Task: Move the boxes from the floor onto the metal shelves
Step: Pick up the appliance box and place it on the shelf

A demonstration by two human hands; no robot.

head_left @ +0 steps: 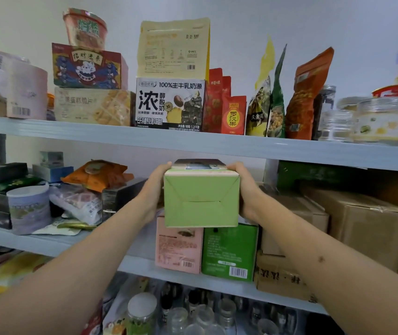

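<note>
A light green carton (201, 201) with its folded bottom flaps facing me is held up in front of the middle metal shelf (48, 243). My left hand (154, 187) grips its left side and my right hand (246, 189) grips its right side, fingers curled over the top edge. The carton sits on or just above a pink box (178, 247) and a dark green box (229, 252) that stand on the middle shelf. The upper shelf (217, 141) runs just above the carton.
Brown cardboard boxes (362, 221) fill the middle shelf to the right. Snack bags and a black box (120, 197) crowd its left. The upper shelf holds a milk carton case (169, 105), pouches and jars. Glass jars (193, 315) stand on the lowest level.
</note>
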